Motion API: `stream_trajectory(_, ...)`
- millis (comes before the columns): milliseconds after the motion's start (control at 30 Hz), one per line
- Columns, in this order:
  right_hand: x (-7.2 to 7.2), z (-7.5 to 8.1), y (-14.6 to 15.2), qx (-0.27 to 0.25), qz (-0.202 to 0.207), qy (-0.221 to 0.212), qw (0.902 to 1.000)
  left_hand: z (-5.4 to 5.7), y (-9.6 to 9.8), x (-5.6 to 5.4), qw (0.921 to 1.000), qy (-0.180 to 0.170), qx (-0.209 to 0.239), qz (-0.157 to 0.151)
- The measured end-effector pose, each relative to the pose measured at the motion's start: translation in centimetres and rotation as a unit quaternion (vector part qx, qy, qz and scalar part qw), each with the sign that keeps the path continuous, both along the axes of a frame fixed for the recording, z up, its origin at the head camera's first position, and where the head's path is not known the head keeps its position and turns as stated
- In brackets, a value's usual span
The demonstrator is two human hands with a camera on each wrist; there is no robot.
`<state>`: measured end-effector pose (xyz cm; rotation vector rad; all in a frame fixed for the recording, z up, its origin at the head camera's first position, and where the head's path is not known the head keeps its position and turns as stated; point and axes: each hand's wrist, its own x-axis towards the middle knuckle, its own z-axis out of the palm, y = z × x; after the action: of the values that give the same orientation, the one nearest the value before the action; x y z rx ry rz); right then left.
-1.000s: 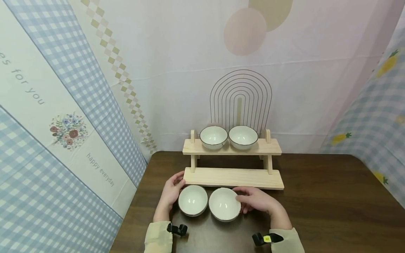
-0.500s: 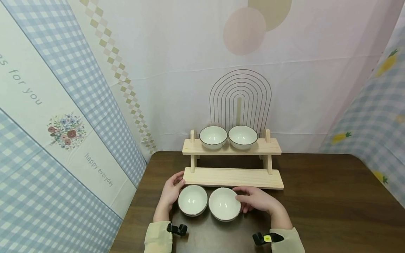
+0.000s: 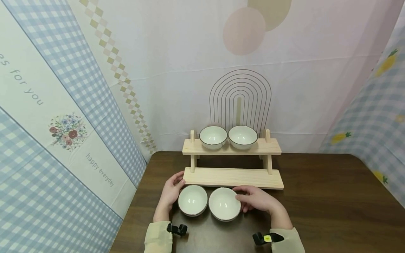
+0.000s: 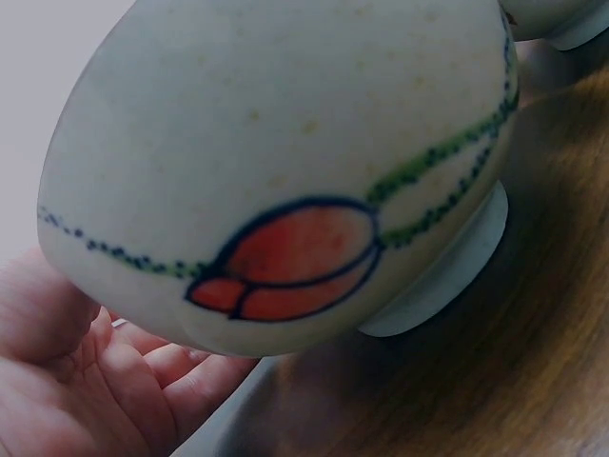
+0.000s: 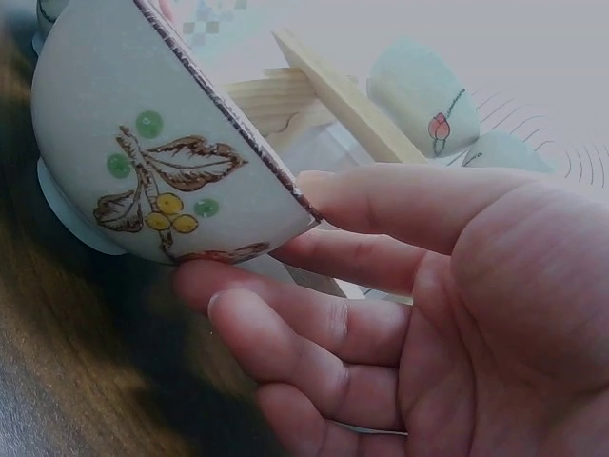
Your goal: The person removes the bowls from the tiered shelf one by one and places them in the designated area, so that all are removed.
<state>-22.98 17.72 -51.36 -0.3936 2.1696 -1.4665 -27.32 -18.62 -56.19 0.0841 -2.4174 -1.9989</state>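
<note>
Two white bowls stand side by side on the dark table before the wooden rack. The left bowl (image 3: 193, 199) has a red bud and green stems painted outside (image 4: 304, 257). My left hand (image 3: 171, 189) lies at its left side, fingers loosely extended towards the rack's left end; the bowl hides some fingertips in the left wrist view. The right bowl (image 3: 224, 205) bears brown leaves and yellow berries, seen in the right wrist view. My right hand (image 3: 257, 200) holds its right side, thumb on the rim and fingers against the outer wall.
A two-step wooden rack (image 3: 234, 177) stands just behind the bowls. Its upper step carries two more white bowls, one left (image 3: 213, 137) and one right (image 3: 243, 137). Patterned cloths (image 3: 177, 70) hang behind and beside the table (image 3: 332, 196).
</note>
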Motion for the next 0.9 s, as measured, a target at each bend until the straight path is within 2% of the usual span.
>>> stream_trajectory(633, -1.4, 0.0, 1.2, -0.001, 0.001, -0.001, 1.0000, 0.2, 0.6, -0.3, 0.9998, -0.006, -0.008, 0.015)
stream_trajectory(800, -1.9, 0.3, 1.9, -0.011, -0.024, 0.015, 0.9995, 0.4, 0.9, -0.6, 0.9997, -0.005, -0.010, 0.020)
stream_trajectory(900, -2.3, 0.5, 2.1, -0.014, -0.060, 0.029, 0.9977, 0.4, 1.2, -0.8, 0.9996, -0.005, -0.014, 0.023)
